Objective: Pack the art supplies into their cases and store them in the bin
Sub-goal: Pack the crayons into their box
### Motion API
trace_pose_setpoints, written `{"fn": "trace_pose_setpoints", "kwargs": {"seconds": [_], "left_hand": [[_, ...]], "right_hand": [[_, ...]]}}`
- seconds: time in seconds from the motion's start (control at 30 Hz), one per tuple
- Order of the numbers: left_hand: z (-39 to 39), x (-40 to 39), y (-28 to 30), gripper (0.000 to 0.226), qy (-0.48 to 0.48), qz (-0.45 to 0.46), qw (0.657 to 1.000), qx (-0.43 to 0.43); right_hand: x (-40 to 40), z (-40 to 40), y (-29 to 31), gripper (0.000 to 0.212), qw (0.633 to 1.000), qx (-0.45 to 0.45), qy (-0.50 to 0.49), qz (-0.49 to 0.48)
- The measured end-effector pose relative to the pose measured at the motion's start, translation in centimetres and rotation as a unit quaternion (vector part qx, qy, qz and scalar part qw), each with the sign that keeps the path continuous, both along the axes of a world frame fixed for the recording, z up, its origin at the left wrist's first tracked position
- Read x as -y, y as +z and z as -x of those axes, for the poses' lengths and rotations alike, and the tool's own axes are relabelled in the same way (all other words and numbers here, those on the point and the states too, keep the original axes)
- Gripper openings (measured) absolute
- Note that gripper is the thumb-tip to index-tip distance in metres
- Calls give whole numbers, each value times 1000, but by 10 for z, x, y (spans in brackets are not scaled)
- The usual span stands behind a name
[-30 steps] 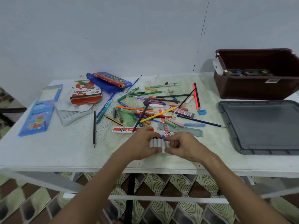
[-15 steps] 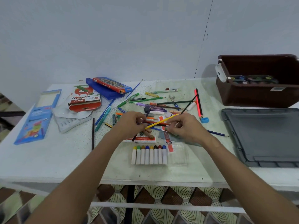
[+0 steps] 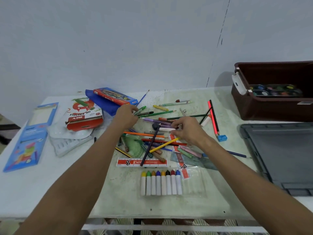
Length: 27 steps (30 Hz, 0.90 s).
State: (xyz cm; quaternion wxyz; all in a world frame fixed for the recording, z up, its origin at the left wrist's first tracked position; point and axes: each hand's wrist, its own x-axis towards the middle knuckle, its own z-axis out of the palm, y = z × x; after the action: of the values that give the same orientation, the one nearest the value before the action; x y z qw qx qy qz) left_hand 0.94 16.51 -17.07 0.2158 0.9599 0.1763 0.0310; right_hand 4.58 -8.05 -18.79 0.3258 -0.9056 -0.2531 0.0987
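Bin: the brown bin [image 3: 271, 106] at the upper right already holds a watercolour palette [image 3: 275, 90]; its grey lid [image 3: 277, 155] lies off, lower right.
Crayon sleeve: eight white-barrelled crayons [image 3: 160, 182] lie side by side in a clear sleeve [image 3: 193, 184] at lower centre, with slots free on its right.
Loose pile: pencils, pens and pastels are scattered across the middle of the table [image 3: 50, 192], all unpacked.
Cases: the oil pastels box [image 3: 83, 114], blue pouch [image 3: 103, 102] and red pencil box [image 3: 115, 97] wait at upper left.
Left hand [image 3: 126, 117]: fingers curled, pinching a green pen [image 3: 140, 109].
Right hand [image 3: 188, 130]: fingertips pinch a white crayon [image 3: 166, 129].
Progress: early by my judgement; most remains.
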Motion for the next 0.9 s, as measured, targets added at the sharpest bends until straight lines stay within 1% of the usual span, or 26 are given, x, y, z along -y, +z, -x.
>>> {"fn": "trace_pose_setpoints", "kwargs": {"seconds": [0.13,0.23,0.3,0.43,0.5,0.57,0.6,0.67,0.73,0.9], "left_hand": [[3,-25,-8,40,23,-11,999,-22],[7,-37,-10,38,8,-8,999,-42],[9,-45,-9,35,-7,12,999,-48],[18,-61,1,40,19,54,998,-23],[26,-67,5,37,37,63,997,-2],[35,-68,7,28,34,40,999,3],[41,-66,8,23,19,26,999,-3],[51,-56,8,18,-34,18,998,-44],[57,-45,4,22,-80,11,993,-91],[62,-33,-1,27,-82,-6,987,-141]], "right_hand": [[-8,-4,-2,31,999,12,7,32],[-13,-5,-4,31,997,41,31,63],[-16,-4,-7,29,995,56,45,76],[-20,-4,-6,22,993,52,43,93],[-20,-4,-5,20,993,53,40,100],[-20,-3,-3,19,993,45,34,100],[-19,-2,-2,18,994,37,28,97],[-17,0,0,17,996,26,15,80],[-14,4,2,15,998,23,0,60],[-5,18,8,11,999,35,2,33]]}}
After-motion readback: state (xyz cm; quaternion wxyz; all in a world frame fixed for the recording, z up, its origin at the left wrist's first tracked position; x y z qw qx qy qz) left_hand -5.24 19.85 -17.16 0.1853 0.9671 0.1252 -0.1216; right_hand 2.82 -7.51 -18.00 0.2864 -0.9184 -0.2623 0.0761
